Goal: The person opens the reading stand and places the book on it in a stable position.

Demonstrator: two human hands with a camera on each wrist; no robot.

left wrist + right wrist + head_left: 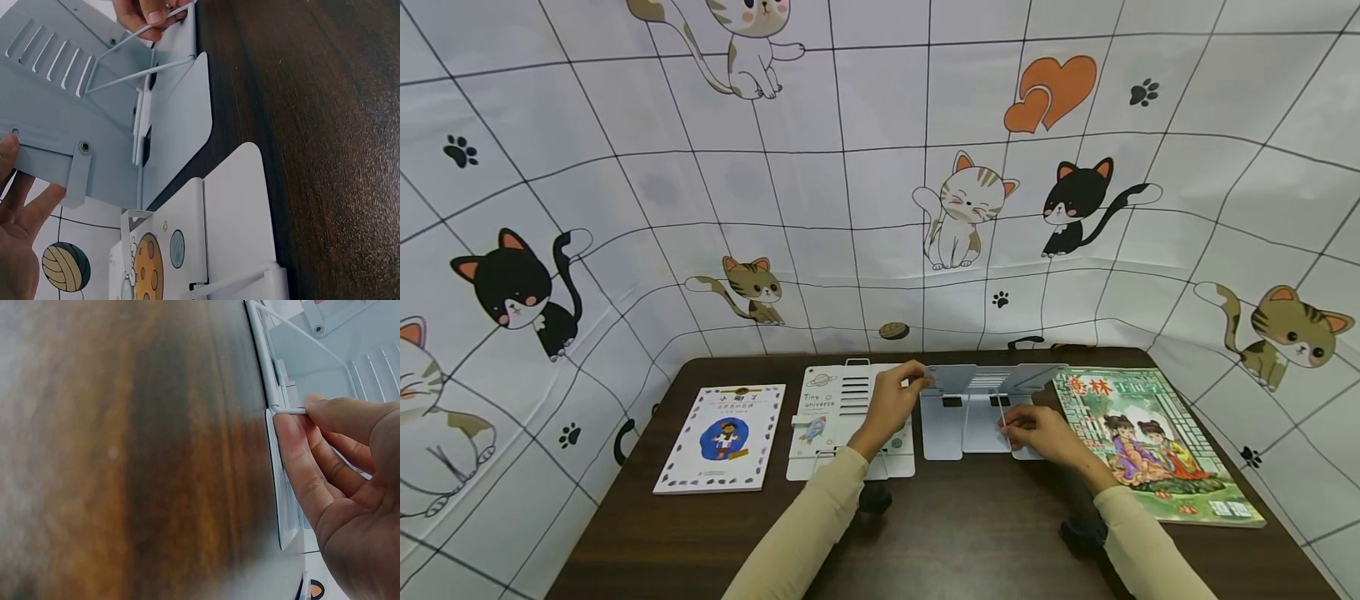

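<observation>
L grip (895,398) + R grip (1039,432) both on blue-grey metal stand (942,432)

R pinches thin bent wire support (140,75) btwn thumb & fingers, low at the front. L holds L edge of raised slotted panel (56,119), thumb one side, fingers other. Stand base flat on dark-brown wood tabletop (940,533), btwn white "Tiny universe" printed stand (815,408) (L) & green illustrated magazine (1157,467) (R). White booklet (722,437) w/ blue circle, far L.

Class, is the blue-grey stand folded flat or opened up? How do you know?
Opened up: the stand has its panel raised at an angle above its base; the right hand pinches its wire bracket.
</observation>
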